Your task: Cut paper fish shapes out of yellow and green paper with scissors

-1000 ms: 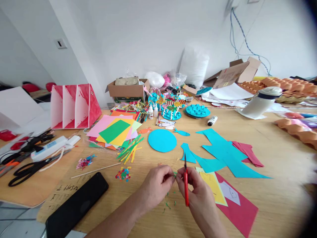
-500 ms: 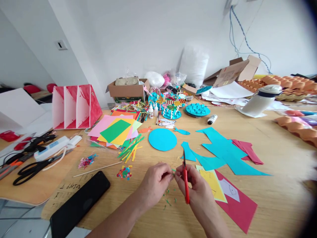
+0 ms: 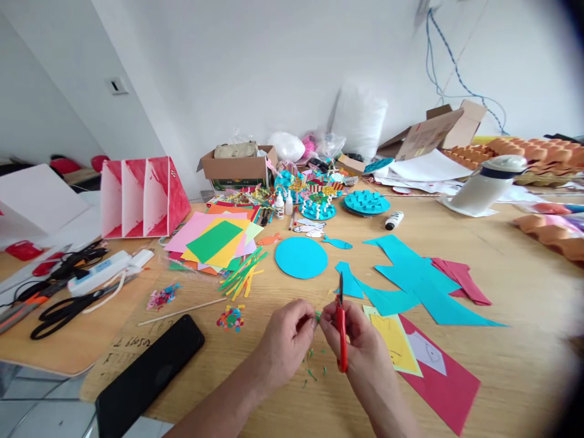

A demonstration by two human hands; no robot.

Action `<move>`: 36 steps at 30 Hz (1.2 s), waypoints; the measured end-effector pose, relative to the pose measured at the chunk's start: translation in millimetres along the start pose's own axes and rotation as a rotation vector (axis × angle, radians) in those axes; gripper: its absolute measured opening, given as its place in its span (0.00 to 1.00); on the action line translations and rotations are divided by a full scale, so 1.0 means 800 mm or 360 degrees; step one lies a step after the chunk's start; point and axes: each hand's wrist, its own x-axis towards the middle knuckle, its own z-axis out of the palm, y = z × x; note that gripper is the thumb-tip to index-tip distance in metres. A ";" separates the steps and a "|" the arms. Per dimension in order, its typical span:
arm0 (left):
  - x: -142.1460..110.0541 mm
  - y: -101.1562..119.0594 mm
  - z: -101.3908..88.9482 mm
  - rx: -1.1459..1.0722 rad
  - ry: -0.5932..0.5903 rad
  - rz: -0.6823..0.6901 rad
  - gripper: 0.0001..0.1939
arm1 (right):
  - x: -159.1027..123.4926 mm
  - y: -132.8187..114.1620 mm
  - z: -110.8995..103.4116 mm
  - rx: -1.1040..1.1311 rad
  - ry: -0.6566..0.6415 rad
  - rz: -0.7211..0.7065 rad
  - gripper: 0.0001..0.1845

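My left hand (image 3: pixel 292 331) is closed in a pinch on a small green paper piece (image 3: pixel 318 316), of which only a bit shows between the two hands. Red-handled scissors (image 3: pixel 341 331) rest in my right hand (image 3: pixel 360 347), blades pointing away from me; the fingertips of that hand meet beside the green piece. Green paper snippets (image 3: pixel 311 372) lie on the table below the hands. Beyond them is a blue paper circle (image 3: pixel 301 258). Blue paper offcuts (image 3: pixel 413 274) and a yellow paper with drawn lines (image 3: pixel 392 347) lie to the right.
A black phone (image 3: pixel 150 371) lies at the left front, near a thin stick (image 3: pixel 182 311) and colored paper dots (image 3: pixel 230 317). Green and yellow strips (image 3: pixel 244 274) adjoin stacked colored sheets (image 3: pixel 214 240). Glue bottles (image 3: pixel 280 205) stand farther back. Black-handled scissors (image 3: pixel 59 316) are far left.
The view has shifted slightly, so the table things appear a little farther right. Both hands stay close together, with the scissors still in my right hand.
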 end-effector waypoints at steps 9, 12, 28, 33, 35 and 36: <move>-0.001 -0.003 -0.001 0.0077 0.0002 0.0071 0.08 | -0.003 -0.010 -0.001 -0.0042 -0.0007 0.0051 0.11; -0.002 -0.004 0.000 0.0050 0.0032 0.0067 0.07 | -0.002 -0.011 0.003 -0.0028 0.0019 0.0026 0.11; 0.001 -0.005 0.007 -0.0136 0.0326 -0.0011 0.04 | -0.001 -0.003 0.015 -0.0129 0.0167 -0.0162 0.06; 0.004 -0.003 0.002 -0.0070 0.0272 0.0016 0.05 | -0.001 -0.013 0.009 -0.0080 0.0149 -0.0128 0.05; 0.005 -0.002 0.000 -0.0042 0.0231 0.0022 0.05 | 0.000 -0.015 0.006 -0.0093 0.0079 -0.0120 0.06; 0.005 -0.002 -0.001 -0.0034 0.0213 0.0025 0.05 | 0.001 -0.015 0.004 -0.0113 0.0034 -0.0118 0.07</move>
